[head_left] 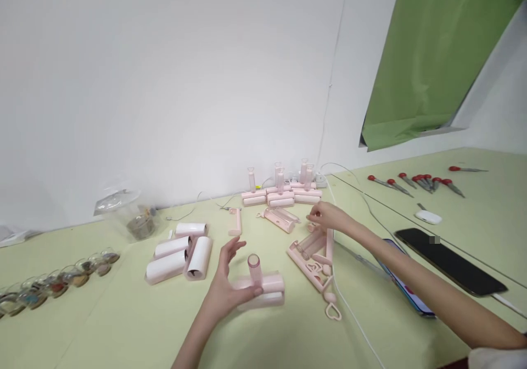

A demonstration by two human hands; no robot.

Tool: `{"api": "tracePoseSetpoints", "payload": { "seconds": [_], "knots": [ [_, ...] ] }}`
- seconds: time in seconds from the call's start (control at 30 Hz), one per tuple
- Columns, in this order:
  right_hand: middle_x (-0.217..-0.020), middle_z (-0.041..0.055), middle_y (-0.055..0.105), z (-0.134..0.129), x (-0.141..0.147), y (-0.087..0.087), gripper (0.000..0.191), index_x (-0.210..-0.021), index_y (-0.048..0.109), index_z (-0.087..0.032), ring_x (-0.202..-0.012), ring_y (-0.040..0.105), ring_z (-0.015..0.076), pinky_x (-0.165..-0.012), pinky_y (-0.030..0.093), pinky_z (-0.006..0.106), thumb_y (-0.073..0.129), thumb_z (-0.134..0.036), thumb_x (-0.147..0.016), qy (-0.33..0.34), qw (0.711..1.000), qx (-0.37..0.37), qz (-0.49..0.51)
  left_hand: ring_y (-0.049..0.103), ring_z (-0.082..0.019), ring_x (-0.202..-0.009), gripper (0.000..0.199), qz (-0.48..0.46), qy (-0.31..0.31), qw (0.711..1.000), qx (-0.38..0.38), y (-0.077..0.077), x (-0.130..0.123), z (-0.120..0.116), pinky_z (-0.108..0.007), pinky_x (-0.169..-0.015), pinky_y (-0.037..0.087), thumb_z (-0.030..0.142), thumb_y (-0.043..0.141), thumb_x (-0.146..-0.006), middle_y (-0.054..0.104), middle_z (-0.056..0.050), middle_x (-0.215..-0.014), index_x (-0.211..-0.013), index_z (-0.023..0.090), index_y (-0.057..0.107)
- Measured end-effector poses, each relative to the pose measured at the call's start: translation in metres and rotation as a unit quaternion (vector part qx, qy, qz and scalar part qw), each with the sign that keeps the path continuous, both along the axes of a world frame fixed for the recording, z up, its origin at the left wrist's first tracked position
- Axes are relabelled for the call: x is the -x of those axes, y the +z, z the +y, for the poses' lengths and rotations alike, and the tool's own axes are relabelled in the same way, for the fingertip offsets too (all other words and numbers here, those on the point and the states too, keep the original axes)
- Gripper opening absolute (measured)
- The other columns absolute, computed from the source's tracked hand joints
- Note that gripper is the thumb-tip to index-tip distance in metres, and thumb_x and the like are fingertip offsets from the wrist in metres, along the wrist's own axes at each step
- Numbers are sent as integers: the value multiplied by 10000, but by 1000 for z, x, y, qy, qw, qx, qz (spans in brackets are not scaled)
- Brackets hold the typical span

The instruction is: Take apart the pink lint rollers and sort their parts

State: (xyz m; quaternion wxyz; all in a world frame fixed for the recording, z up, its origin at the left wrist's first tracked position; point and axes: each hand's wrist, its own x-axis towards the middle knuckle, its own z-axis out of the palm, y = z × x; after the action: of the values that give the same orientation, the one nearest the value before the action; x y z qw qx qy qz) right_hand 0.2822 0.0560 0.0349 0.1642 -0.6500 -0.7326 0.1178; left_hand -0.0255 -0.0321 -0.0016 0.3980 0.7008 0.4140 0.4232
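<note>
My left hand (224,292) is beside a pink and white roller-like piece (267,297), which has a clear pink tube (255,270) standing upright on it. The thumb lies against that piece near the tube's foot, and the other fingers are raised apart from it. Further right, my right hand (325,215) has its fingertips pressed together above a pile of pink parts; what they pinch, if anything, is too small to make out. In that pile lie a pink frame (307,270), clear tubes (310,244) and a heart-shaped ring (333,311).
Several finished-looking pink pieces (281,199) with upright tubes stand by the wall. White rolls (167,266) lie at left, near a clear plastic tub (123,210) and a row of small jars (57,286). Phones (448,259), cables and red-tipped tools (422,182) are at right.
</note>
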Motion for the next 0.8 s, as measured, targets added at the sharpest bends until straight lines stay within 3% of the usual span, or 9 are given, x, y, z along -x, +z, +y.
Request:
{"api": "tracePoseSetpoints", "payload": {
  "seconds": [0.1, 0.2, 0.27, 0.3, 0.4, 0.47, 0.63, 0.7, 0.8],
  "knots": [
    [-975, 71, 597, 19, 2, -26, 220, -942, 586, -133, -847, 571, 176, -742, 463, 362, 520, -314, -836, -35, 998, 15, -43, 437, -227, -1141, 653, -61, -40, 997, 2, 11, -27, 9, -357, -980, 294, 316, 723, -590, 515, -80, -1177, -1155, 228, 408],
    [-1084, 62, 552, 27, 5, -41, 249, -1070, 529, -159, -907, 559, 176, -776, 465, 383, 490, -292, -863, -46, 998, 17, -38, 593, -164, -681, 300, -112, -58, 987, 98, 5, -46, 14, -279, -660, 445, 405, 679, -628, 624, -29, -684, -756, 168, 545],
    [-1018, 56, 578, 28, 4, -43, 210, -991, 562, -149, -868, 566, 166, -757, 466, 366, 502, -297, -854, -41, 999, 16, -11, 455, -96, -391, 368, -136, -43, 980, 141, -5, -52, 15, -229, -441, 368, 500, 628, -641, 465, 51, -407, -563, 185, 454],
    [-947, 58, 597, 27, 4, -41, 199, -903, 583, -138, -828, 571, 165, -732, 465, 353, 506, -313, -847, -39, 999, 16, 10, 378, -73, -334, 406, -142, -31, 979, 146, -10, -53, 15, -213, -393, 319, 531, 614, -637, 392, 77, -356, -531, 194, 414],
    [-727, 67, 605, 22, 5, -31, 336, -664, 541, -143, -662, 571, 169, -599, 448, 306, 457, -418, -838, -25, 994, 13, 105, 304, -45, -321, 444, -158, -2, 978, 139, -20, -54, 13, -191, -369, 253, 557, 622, -609, 346, 95, -351, -510, 197, 381],
    [-663, 61, 596, 12, 13, -21, 405, -673, 496, -161, -562, 560, 152, -514, 424, 271, 353, -495, -851, 0, 982, 21, 188, 295, -39, -322, 452, -168, 5, 976, 139, -21, -55, 13, -187, -363, 229, 560, 630, -596, 344, 95, -358, -503, 196, 378],
    [-573, 26, 585, -29, 62, 0, 471, -798, 474, -168, -458, 551, 120, -453, 430, 238, 257, -583, -839, 97, 923, 93, 360, 238, -32, -288, 456, -201, -4, 969, 143, -21, -59, 18, -189, -342, 198, 573, 624, -572, 303, 110, -329, -500, 199, 375],
    [-670, 48, 622, -45, 84, 6, 427, -886, 492, -162, -571, 602, 134, -544, 477, 258, 334, -555, -833, 139, 891, 121, 415, 246, -32, -290, 462, -216, -12, 966, 140, -24, -60, 21, -192, -338, 197, 563, 663, -507, 327, 104, -336, -494, 196, 384],
    [-857, 42, 626, -61, 106, 13, 378, -1077, 485, -194, -830, 607, 156, -762, 470, 301, 551, -415, -779, 210, 817, 147, 517, 259, -37, -297, 468, -238, -14, 963, 128, -31, -60, 24, -199, -335, 189, 553, 690, -419, 340, 92, -340, -467, 188, 401]
  ]
}}
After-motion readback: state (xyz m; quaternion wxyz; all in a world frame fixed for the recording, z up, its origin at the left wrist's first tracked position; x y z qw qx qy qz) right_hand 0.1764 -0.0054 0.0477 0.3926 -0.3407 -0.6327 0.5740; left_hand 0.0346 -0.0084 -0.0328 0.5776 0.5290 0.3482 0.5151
